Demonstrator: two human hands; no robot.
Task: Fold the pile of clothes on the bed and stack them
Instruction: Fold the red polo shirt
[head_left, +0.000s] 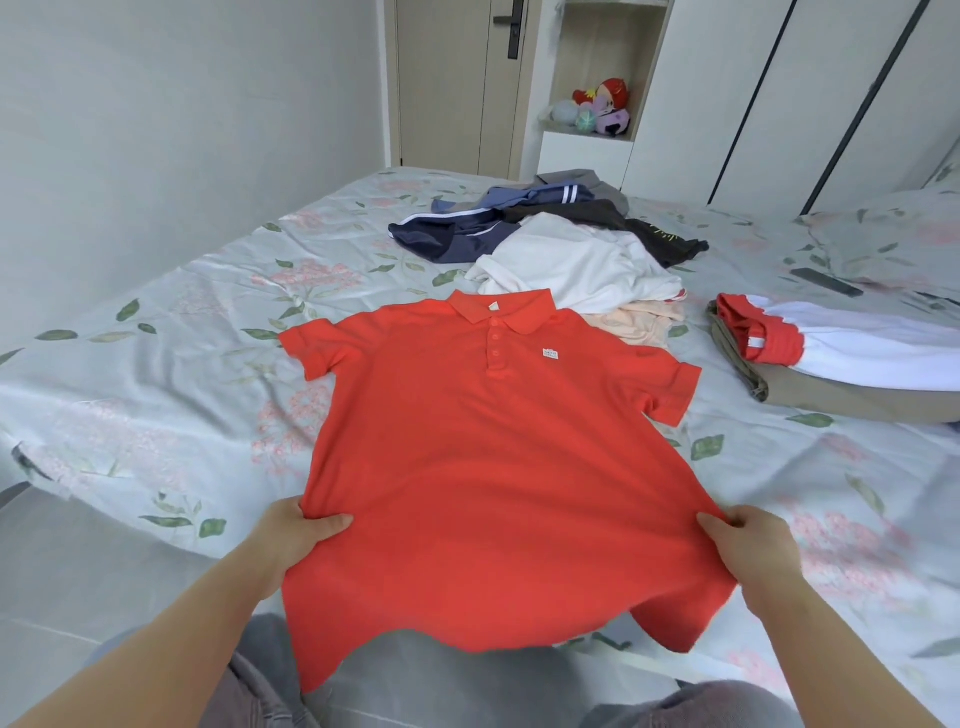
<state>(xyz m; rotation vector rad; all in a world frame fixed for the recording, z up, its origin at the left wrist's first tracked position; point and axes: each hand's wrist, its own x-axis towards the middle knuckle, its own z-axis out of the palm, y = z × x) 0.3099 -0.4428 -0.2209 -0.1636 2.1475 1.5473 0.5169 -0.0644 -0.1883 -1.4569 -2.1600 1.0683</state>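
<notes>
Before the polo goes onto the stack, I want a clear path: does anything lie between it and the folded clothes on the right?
Nothing visible does. Only bare sheet separates the red polo from the folded stack; the unfolded pile lies farther back.

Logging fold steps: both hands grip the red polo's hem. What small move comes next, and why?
Probably lay the hem flat on the bed: the red polo lies spread, sleeves out, but its lower edge, gripped by left hand and right hand, hangs rumpled off it.
</notes>
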